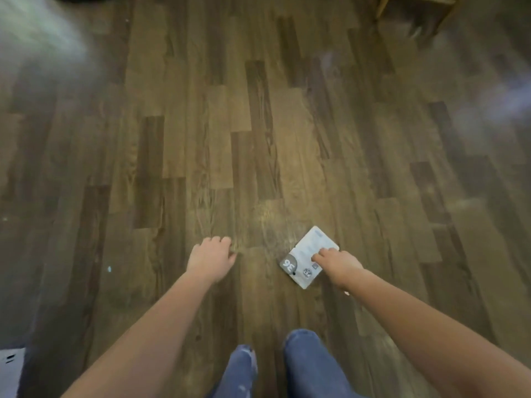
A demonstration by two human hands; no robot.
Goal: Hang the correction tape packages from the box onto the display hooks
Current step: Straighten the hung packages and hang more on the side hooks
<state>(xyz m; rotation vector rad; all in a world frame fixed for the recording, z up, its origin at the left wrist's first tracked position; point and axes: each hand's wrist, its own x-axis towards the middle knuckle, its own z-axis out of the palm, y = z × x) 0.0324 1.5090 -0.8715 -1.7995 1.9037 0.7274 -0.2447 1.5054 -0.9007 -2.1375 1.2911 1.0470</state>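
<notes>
**A hand reaches down to a white package on the floor**

A person looks straight down at a brown wood floor (258, 124). Both bare arms stretch down toward it.

The right hand (336, 264) is on top of a white package (304, 258). The fingers (323, 254) point forward and lie on the card. The picture is blurry, so I cannot tell if the fingers pinch the edge or just press on it. The package lies flat on the floor, partly under this hand. It sticks out to the left of the hand and past the fingertips. It is turned at a slant. On the corner to the left of the hand there is a gray round spot with a white number on it, seen upside down. Small marks sit near that spot, but they are too small to read.

The left hand (211, 258) is well apart from the package, off to the left of the right hand. Its fingers are loosely bent and hold nothing. The fingertips are down near the floor.

Below the hands, close to the person, are two legs in blue jeans (310, 366).

Far past the right hand, at the top of the view, is a wooden thing (413, 10), too blurry to name. Far below and left of the left hand, in the corner, is a pale thing (11, 369), also too blurry to name.
</notes>
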